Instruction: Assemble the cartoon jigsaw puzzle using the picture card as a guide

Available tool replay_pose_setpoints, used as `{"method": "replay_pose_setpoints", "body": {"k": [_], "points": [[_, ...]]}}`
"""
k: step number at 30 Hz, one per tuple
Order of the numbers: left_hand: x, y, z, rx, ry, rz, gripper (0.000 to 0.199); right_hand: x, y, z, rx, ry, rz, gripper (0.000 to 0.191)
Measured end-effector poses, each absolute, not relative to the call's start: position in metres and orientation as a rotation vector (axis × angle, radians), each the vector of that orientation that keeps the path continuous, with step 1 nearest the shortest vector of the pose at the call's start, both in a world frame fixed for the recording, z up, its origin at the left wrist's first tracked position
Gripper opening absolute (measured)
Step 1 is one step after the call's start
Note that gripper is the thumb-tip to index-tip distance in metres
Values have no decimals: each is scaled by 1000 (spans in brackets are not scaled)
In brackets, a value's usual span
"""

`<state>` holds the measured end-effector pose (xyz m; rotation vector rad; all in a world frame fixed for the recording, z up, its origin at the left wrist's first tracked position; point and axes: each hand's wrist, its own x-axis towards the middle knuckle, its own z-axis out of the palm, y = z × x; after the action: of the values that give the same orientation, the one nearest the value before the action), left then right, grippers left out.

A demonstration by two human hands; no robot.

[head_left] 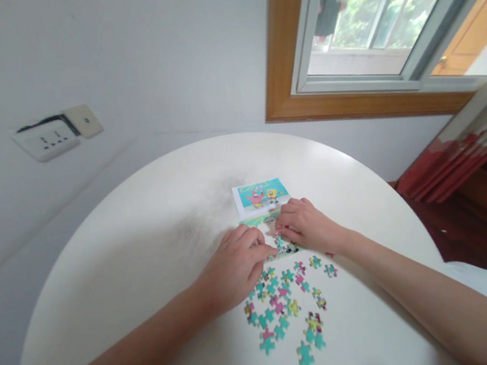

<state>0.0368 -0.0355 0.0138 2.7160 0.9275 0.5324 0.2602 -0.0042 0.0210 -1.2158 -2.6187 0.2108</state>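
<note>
A partly assembled jigsaw puzzle (288,249) lies on the table between my hands, with a teal strip along its top and a pale area in the middle. My left hand (238,267) rests on its left edge, index finger stretched onto the lower part, the other fingers loosely curled. My right hand (305,222) reaches over the right side with fingertips pinched together by a small teal jigsaw piece (278,242); the fingers partly hide the grip. Directly beyond the puzzle lies a picture card (261,195) showing a pink and a yellow cartoon figure.
Several loose jigsaw pieces (276,304) in teal, pink and yellow are scattered nearer to me. The round white table (147,270) meets a wall with a power socket (51,140). A wood-framed window (279,101) is at upper right, a red and cream curtain (446,161) below it.
</note>
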Motion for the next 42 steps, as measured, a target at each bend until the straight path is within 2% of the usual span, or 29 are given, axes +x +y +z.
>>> {"method": "replay_pose_setpoints", "body": {"k": [5,12,18,29,42], "points": [[37,-33,15,2627,965,656,27,262,-2,21,-1197,-2393,398,20],[35,-23,15,2434,1074,800,14,251,-9,28,-1153,-2116,649,36],[35,-19,10,2362,1069,855,13,247,-15,29,-1089,-2124,753,22],[37,-16,11,2215,1098,946,18,249,-12,22,-870,-2275,721,11],[40,-15,5,2243,1094,963,21,248,-13,21,-977,-2190,797,4]]}}
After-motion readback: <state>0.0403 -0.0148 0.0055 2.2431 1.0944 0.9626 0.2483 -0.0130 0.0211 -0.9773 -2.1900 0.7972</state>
